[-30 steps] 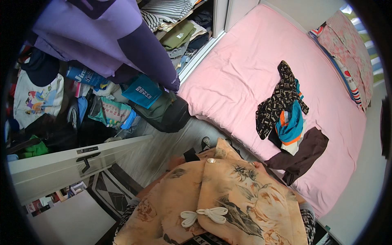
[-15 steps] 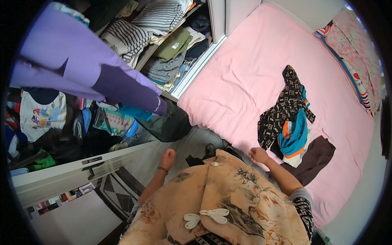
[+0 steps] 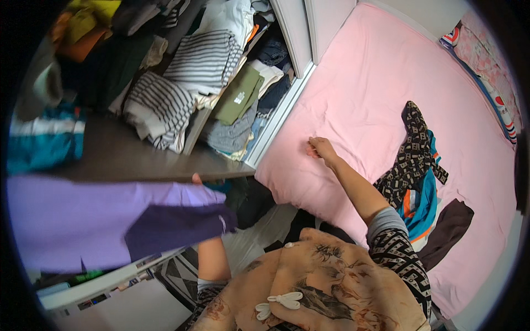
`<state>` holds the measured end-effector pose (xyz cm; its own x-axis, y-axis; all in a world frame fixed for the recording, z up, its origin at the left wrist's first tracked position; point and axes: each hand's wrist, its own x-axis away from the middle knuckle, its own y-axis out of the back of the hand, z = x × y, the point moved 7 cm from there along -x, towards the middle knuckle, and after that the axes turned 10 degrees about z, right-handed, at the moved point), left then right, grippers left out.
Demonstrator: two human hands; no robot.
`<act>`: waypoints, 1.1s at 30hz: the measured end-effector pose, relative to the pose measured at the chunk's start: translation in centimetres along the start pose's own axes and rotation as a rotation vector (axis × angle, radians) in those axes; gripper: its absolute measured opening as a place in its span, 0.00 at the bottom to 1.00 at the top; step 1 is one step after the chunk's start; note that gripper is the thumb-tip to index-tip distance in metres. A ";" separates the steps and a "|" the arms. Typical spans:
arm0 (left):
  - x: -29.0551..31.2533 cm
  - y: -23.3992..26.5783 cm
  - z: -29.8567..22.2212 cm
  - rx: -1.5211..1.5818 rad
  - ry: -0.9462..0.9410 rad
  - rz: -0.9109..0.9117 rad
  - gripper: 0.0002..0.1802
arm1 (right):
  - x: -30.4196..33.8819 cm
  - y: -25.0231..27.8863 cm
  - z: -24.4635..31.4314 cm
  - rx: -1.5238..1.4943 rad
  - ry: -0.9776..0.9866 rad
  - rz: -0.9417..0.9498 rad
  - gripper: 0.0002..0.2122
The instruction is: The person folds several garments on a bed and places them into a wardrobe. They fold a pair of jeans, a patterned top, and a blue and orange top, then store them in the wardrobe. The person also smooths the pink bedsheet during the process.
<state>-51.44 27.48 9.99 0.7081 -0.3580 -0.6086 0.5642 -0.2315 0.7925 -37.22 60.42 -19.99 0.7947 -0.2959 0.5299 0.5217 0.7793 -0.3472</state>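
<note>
Mostly, two-tone purple cloth garment (image 3: 99, 220) hid left grip (image 3: 197, 179), couldn't tell its state; right grip (image 3: 320, 148) curled together over pink-sheeted bed (image 3: 359, 83).

Bedroom: Part of a home, as the furnishings around the person's right grip (image 3: 322, 148) show.
Bed (image 3: 353, 60): Pink-sheeted, spreading beneath and beyond the grip, with a black patterned garment (image 3: 407, 157) and a brown garment (image 3: 450, 229) lying to its right.
Wardrobe (image 3: 127, 151): Open to the grip's left, stacked with folded striped garments (image 3: 204, 62).
Bedding (image 3: 491, 58): Pink-patterned, far to the grip's right.
</note>
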 end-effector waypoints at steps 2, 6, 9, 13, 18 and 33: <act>-1.0 0.9 -0.7 0.004 0.184 0.014 0.23 | -4.7 -1.2 1.2 -0.066 0.004 -0.012 0.16; -2.8 -0.1 -0.8 0.147 0.266 -0.274 0.29 | -14.9 -2.6 3.5 -0.105 0.053 -0.056 0.19; -1.7 -1.3 0.9 0.256 0.140 -0.593 0.32 | -22.6 -2.5 2.9 -0.114 0.026 -0.163 0.22; 0.6 -3.6 4.1 0.270 0.274 -0.573 0.32 | -32.0 -3.1 1.9 -0.404 0.035 -0.299 0.29; 2.0 -4.7 5.3 0.270 0.394 -0.444 0.29 | -34.4 -6.1 4.4 -0.684 0.272 -0.330 0.30; 2.2 -4.9 1.8 -0.667 -0.349 -0.163 0.26 | -35.3 -5.0 6.1 -0.784 0.465 -0.245 0.21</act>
<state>-53.40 26.24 4.81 0.4817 -0.6567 -0.5803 0.8648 0.2493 0.4357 -69.81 70.31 -32.28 0.5911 -0.7249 0.3538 0.6161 0.1226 -0.7781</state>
